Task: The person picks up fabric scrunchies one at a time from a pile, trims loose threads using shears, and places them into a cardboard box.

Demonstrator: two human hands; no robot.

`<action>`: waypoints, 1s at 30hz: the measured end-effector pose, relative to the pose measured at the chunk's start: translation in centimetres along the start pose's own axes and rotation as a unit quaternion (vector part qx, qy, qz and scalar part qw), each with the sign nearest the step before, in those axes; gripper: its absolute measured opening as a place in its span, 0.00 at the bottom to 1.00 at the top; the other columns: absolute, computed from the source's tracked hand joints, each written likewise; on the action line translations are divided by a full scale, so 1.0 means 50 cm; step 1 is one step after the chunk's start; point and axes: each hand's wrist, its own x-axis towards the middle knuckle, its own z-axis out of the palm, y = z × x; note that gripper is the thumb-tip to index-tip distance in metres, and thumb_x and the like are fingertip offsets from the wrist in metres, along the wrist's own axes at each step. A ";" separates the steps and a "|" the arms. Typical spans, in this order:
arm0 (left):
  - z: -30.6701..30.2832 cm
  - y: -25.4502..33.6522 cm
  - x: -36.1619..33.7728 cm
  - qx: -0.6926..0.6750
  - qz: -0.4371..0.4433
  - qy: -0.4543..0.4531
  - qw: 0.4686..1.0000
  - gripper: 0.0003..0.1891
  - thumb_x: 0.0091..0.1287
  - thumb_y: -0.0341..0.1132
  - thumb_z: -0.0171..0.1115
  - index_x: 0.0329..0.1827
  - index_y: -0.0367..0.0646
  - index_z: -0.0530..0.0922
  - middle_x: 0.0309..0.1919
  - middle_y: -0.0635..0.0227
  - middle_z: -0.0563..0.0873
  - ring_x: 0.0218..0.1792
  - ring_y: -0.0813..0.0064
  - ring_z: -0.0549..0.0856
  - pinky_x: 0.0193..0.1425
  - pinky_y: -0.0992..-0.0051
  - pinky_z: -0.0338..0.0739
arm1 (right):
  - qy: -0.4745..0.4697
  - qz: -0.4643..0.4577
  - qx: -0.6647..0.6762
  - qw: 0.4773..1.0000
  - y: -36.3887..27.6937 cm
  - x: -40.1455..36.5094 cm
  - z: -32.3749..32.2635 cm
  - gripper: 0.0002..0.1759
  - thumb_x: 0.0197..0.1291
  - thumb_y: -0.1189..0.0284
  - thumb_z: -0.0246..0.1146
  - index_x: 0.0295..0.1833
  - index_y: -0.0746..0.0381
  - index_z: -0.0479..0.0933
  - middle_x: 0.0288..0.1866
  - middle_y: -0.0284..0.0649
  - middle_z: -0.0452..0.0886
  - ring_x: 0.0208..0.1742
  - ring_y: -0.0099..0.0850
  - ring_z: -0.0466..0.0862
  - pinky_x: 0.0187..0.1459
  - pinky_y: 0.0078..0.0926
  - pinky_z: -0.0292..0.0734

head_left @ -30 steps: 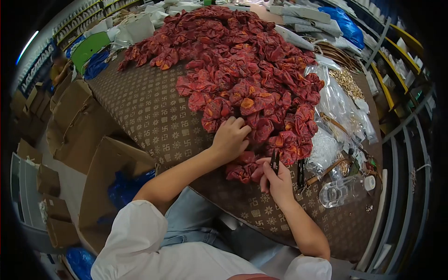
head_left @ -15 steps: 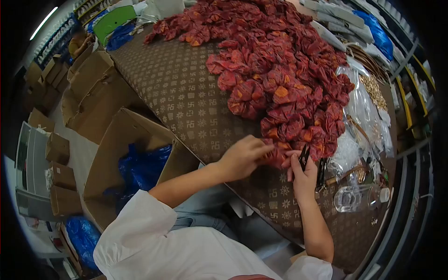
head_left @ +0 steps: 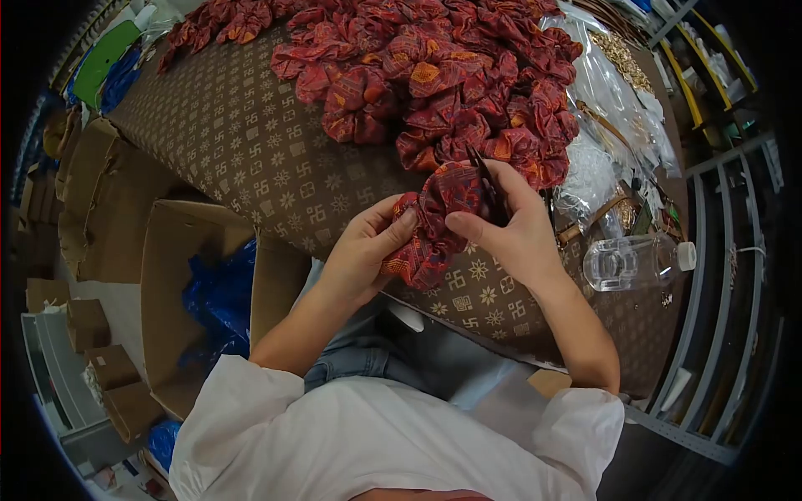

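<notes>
A red patterned scrunchie (head_left: pixel 423 242) is pinched between the thumb and fingers of my left hand (head_left: pixel 357 252), above the near edge of the table. My right hand (head_left: pixel 520 230) is closed around small black thread snips (head_left: pixel 488 182), tips pointing up and away. Its thumb presses on the right side of the same scrunchie. Just beyond both hands lies a large heap of similar red scrunchies (head_left: pixel 434 71). Some of my right fingers are hidden behind the cloth and the snips.
A brown patterned cloth (head_left: pixel 284 175) covers the table. On the right lie a clear bottle (head_left: pixel 631 263) and plastic bags (head_left: pixel 618 100). An open cardboard box (head_left: pixel 280 288) holding blue plastic (head_left: pixel 221 296) stands left of the table. Metal shelving (head_left: pixel 718 292) stands at right.
My left hand has drawn the scrunchie away from the heap toward me. The right hand, with the snips, has come up against the scrunchie. The view has shifted, lowering and turning.
</notes>
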 end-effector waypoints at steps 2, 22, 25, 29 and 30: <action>0.003 -0.001 0.002 0.010 0.025 0.021 0.999 0.16 0.66 0.33 0.48 0.54 0.35 0.66 0.44 0.64 0.77 0.43 0.79 0.78 0.45 0.77 0.75 | -0.005 0.037 0.035 0.999 -0.010 0.001 -0.014 0.23 0.44 0.71 0.69 0.47 0.65 0.71 0.37 0.33 0.78 0.36 0.17 0.75 0.39 0.16 0.70; -0.010 -0.004 0.032 0.073 0.026 -0.028 0.997 0.25 0.45 0.21 0.60 0.50 0.36 0.68 0.41 0.65 0.78 0.45 0.77 0.78 0.51 0.78 0.71 | 0.086 0.131 0.343 0.926 0.037 -0.031 -0.037 0.09 0.53 0.75 0.61 0.40 0.62 0.72 0.21 0.26 0.71 0.14 0.11 0.61 0.14 0.09 0.49; -0.019 -0.004 0.031 0.023 0.035 -0.036 0.998 0.26 0.43 0.19 0.60 0.50 0.36 0.67 0.43 0.64 0.78 0.46 0.76 0.78 0.51 0.76 0.72 | 0.082 0.134 0.341 0.927 0.037 -0.029 -0.031 0.08 0.52 0.75 0.61 0.38 0.61 0.72 0.22 0.27 0.72 0.14 0.11 0.62 0.14 0.09 0.50; -0.026 -0.005 0.032 0.100 0.012 -0.035 0.994 0.27 0.44 0.21 0.63 0.51 0.36 0.67 0.42 0.65 0.77 0.46 0.76 0.77 0.50 0.76 0.73 | 0.062 0.124 0.320 0.937 0.038 -0.030 -0.037 0.09 0.52 0.73 0.63 0.38 0.62 0.72 0.23 0.27 0.73 0.16 0.12 0.64 0.16 0.09 0.54; -0.022 -0.002 0.030 0.101 0.011 -0.037 0.994 0.27 0.44 0.21 0.63 0.51 0.36 0.67 0.42 0.65 0.77 0.46 0.76 0.77 0.50 0.76 0.73 | 0.046 0.126 0.307 0.942 0.040 -0.031 -0.041 0.10 0.51 0.72 0.64 0.38 0.63 0.72 0.24 0.28 0.74 0.18 0.12 0.67 0.18 0.09 0.58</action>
